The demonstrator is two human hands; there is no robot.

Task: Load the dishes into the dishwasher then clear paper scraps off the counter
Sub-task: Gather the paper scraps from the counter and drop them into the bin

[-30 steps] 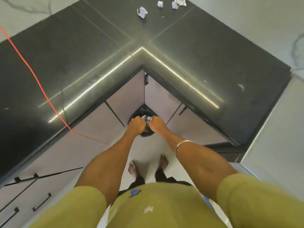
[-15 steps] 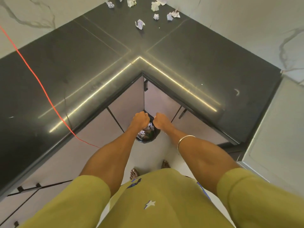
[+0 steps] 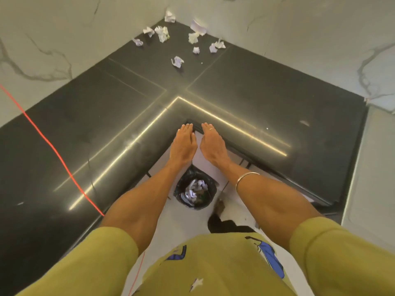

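In the head view, both hands reach forward, palms down, side by side over the inner corner of the dark L-shaped worktop (image 3: 267, 99). The left hand (image 3: 183, 146) has its fingers straight and close together, holding nothing, with the fingertips at the worktop's front edge. The right hand (image 3: 213, 146) lies the same way, fingers straight and empty, a thin ring on one finger and a metal bangle (image 3: 246, 178) on the wrist; its fingertips also reach the edge. The two hands are just apart, their long axes pointing away from the person toward the far corner.

The paper scraps (image 3: 177, 61) lie well beyond the fingertips, scattered in the far corner of the worktop where the two marble walls meet. They are crumpled white pieces with no common direction; the nearest one sits alone, closer to the hands than the rest, which cluster farther back near the walls.

Below and behind the hands, between the forearms, a bin (image 3: 195, 190) lined with a black bag stands on the floor with crumpled paper inside. To the left of the left hand, a red cord (image 3: 53, 150) runs diagonally across the worktop and drops over its front edge.
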